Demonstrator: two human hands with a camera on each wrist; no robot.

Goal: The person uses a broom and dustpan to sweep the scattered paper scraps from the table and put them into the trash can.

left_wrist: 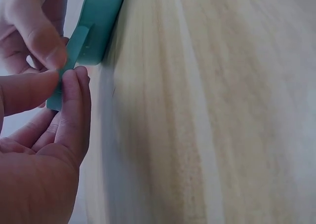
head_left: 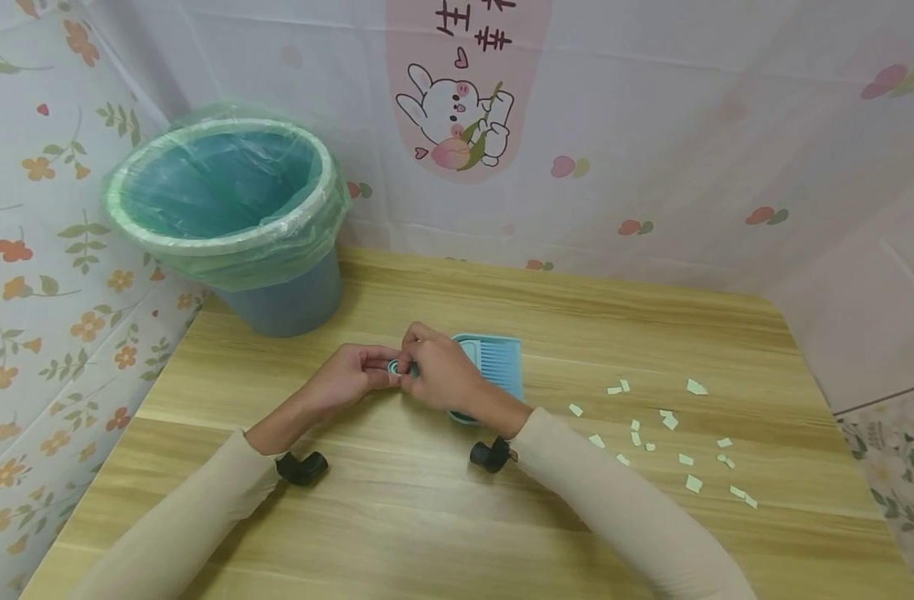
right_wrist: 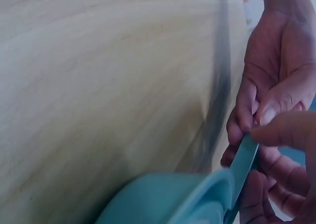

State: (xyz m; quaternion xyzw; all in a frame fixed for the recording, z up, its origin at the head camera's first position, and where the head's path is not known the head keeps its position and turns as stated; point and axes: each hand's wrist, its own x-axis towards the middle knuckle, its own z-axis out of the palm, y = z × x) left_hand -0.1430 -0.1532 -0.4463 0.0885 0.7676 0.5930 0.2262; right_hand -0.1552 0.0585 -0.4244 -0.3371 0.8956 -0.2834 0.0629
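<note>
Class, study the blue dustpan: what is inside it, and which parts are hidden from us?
A brush with blue bristles lies in the dustpan. The pan's floor beneath the brush, and whatever the right hand covers, cannot be seen.

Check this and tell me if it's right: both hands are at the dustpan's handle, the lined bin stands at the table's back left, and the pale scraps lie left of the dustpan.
One error: the pale scraps lie to the right of the dustpan, not the left, as the head view shows. The rest stands.
</note>
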